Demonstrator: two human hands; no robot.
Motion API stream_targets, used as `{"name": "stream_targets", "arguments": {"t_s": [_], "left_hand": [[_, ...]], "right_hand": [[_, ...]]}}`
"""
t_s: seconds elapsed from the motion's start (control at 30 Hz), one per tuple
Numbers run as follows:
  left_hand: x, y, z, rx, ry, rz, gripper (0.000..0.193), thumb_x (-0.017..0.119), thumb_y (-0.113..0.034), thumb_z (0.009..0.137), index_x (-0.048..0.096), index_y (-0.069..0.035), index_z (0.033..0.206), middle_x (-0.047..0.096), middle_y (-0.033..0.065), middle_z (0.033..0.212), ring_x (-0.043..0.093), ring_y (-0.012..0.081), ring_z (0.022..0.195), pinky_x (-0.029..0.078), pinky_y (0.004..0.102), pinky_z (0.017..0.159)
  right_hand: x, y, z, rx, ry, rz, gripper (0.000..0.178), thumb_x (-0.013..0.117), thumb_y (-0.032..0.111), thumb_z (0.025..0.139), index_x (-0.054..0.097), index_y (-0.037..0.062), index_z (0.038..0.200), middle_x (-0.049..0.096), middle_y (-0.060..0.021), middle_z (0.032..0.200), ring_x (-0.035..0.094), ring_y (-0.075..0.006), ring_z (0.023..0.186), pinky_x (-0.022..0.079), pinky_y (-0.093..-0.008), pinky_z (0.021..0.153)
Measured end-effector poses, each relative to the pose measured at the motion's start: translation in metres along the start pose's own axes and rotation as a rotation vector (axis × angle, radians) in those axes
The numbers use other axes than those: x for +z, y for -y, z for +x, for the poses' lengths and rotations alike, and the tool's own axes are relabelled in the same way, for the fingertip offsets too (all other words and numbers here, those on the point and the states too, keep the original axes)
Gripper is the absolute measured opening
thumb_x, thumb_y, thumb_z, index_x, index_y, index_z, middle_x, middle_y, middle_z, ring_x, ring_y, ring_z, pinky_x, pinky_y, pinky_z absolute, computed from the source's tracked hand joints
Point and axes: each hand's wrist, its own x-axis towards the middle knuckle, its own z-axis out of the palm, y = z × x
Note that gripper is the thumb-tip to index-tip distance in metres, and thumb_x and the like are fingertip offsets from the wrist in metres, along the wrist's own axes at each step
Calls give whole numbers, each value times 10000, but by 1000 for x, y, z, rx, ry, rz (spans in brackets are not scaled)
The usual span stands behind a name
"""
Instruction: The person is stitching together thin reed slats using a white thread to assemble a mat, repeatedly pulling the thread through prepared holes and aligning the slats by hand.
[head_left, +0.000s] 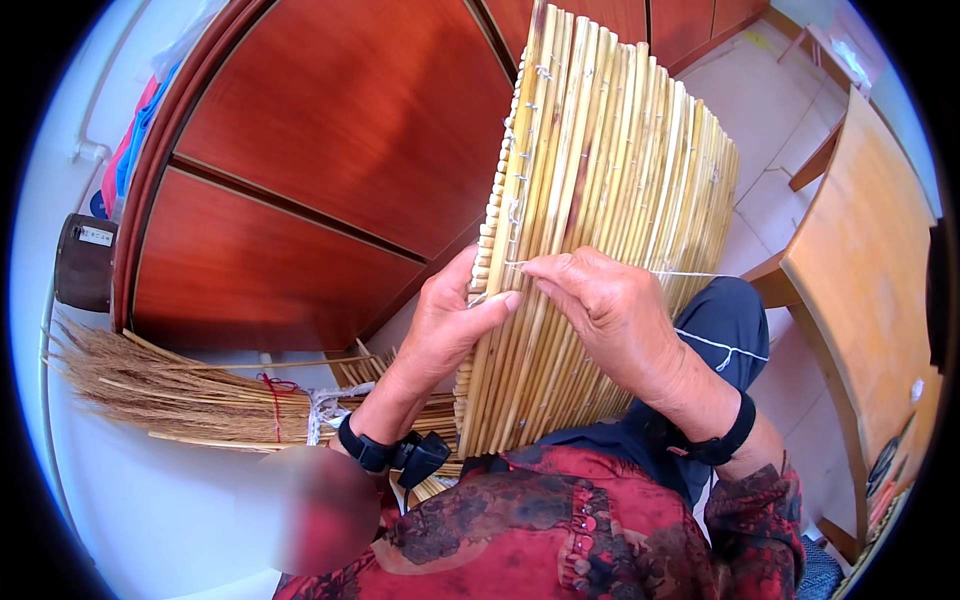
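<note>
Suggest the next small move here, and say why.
Probably draw the string snug with the right hand: that hand pinches it near the mat's left edge, more string trails off rightward, and the left hand grips that edge.

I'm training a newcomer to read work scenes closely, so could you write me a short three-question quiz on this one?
1. Multiple choice: Where does the left hand grip the stalk mat?
A) Its right edge
B) Its left edge
C) Its top end

2. True or false: A bundle of dry, feathery stalks lies to the person's left.

3. Fill in: The right hand pinches a white ___ at the front of the mat.

Key: 1. B; 2. True; 3. thread
</note>
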Motion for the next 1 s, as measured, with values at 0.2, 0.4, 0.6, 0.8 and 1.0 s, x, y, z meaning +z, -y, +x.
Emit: {"name": "stream_targets", "arguments": {"t_s": [0.2,0.4,0.6,0.8,1.0], "left_hand": [[-3,4,-2,1,-17,-24,436,631,-55,826,500,17,1235,610,37,1082,557,84,973,435,253,884],[-1,2,0,8,-21,-40,424,635,-57,825,506,13,1223,612,35,1071,556,80,965,436,245,875],[3,-2,1,-11,-17,-59,413,641,-59,823,514,9,1210,613,32,1066,555,78,958,437,243,872],[3,-1,3,13,-5,-60,405,637,-62,828,517,8,1208,617,27,1054,557,74,949,441,240,861],[4,-3,3,-4,-17,-73,410,637,-67,830,514,9,1213,617,28,1058,557,72,949,442,239,859]], "right_hand": [[3,2,1,42,27,0,138,579,115,865,658,79,972,650,-113,802,656,-286,729,536,-364,620],[-1,2,8,80,33,98,129,591,121,865,667,58,947,662,-128,849,660,-294,761,541,-359,656],[-2,-4,11,27,30,64,133,595,124,862,663,38,937,664,-130,850,659,-299,764,539,-368,662],[-7,-2,14,28,64,-8,136,588,137,865,659,33,913,665,-128,849,657,-299,758,536,-373,652],[-6,-2,16,33,56,-12,144,583,157,870,662,40,897,666,-123,839,653,-301,745,532,-380,644]]}}
